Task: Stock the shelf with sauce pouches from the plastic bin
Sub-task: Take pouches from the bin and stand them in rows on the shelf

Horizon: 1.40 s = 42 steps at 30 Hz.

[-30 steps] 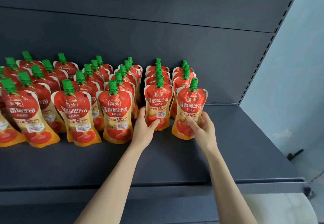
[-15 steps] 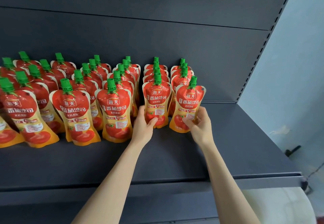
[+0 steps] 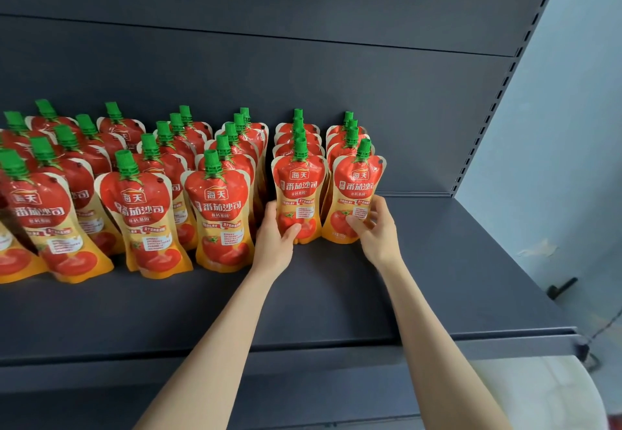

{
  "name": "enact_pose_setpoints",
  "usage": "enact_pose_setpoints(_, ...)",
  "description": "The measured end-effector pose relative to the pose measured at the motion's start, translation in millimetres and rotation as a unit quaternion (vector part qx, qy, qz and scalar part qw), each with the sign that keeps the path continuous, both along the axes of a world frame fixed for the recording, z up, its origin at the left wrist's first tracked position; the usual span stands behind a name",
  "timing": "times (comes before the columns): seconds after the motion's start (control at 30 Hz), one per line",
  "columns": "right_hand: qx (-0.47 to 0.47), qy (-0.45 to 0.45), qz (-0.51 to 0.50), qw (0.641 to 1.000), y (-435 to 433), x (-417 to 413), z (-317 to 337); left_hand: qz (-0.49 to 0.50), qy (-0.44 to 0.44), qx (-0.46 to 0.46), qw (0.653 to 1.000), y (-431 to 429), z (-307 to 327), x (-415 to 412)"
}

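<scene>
Left hand grips one front tomato sauce pouch; right hand pinches its neighbouring pouch on the dark shelf. Rear rows are mostly hidden; the bin's white rim is cut off.

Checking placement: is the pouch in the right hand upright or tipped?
Upright: the pouch stands on its base on the shelf, green cap up, right hand gripping it.

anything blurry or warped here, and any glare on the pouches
Head view: the front pouch gripped by the left hand and the end pouch in the right hand are sharp, print readable; the far-left pouches look smeared and splay outward with wide-angle stretch; small glare streaks on the glossy red tops; soft even light, faint shadows on the shelf.
</scene>
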State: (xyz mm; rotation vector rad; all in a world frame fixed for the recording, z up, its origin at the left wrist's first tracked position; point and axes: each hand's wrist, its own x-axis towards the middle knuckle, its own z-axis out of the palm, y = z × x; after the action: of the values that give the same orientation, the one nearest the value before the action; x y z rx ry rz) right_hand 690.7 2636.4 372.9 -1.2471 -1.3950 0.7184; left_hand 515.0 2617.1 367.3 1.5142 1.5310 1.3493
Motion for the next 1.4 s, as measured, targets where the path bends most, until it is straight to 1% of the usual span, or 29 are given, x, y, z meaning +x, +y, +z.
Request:
enact_pose_setpoints(0.67, -0.02, -0.026, 0.006, 0.999, 1.7, -1.7, 2.2, 0.008, 0.012, -0.027, 1.0, 0.7, 5.9, 2.0)
enact_pose_setpoints(0.77, -0.028, -0.05, -0.007, 0.998, 2.2, -1.2, 2.0, 0.023, 0.024, -0.028, 0.999, -1.0, 7.5, 3.6)
enact_pose_setpoints(0.87, -0.026, -0.104, -0.039, 0.993, -1.4, 0.8, 1.0, 0.042, 0.049, -0.027, 0.998, -5.7, 9.0, 5.4)
enact_pose_setpoints(0.97, -0.018, -0.139, -0.064, 0.988, -17.8, -0.3, 5.5, 0.051, 0.07, -0.029, 0.996, -16.0, 11.3, 8.5)
enact_pose_setpoints(1.07, -0.016, -0.16, -0.095, 0.982, -42.1, 1.2, 11.3, 0.05, 0.085, -0.005, 0.995, -31.1, 9.5, 11.2)
enact_pose_setpoints(1.13, -0.006, -0.157, -0.124, 0.98, -60.4, 5.2, 14.7, 0.034, 0.095, 0.024, 0.995, -44.0, 8.4, 14.2)
enact_pose_setpoints(1.3, 0.024, -0.152, -0.192, 0.969, -116.9, 25.5, 13.4, -0.045, 0.07, 0.097, 0.992, -79.2, 13.3, 33.2)
enact_pose_setpoints(1.4, 0.03, -0.155, -0.228, 0.961, -157.2, 45.2, 4.1, -0.109, 0.062, 0.106, 0.986, -101.3, 12.6, 53.8)
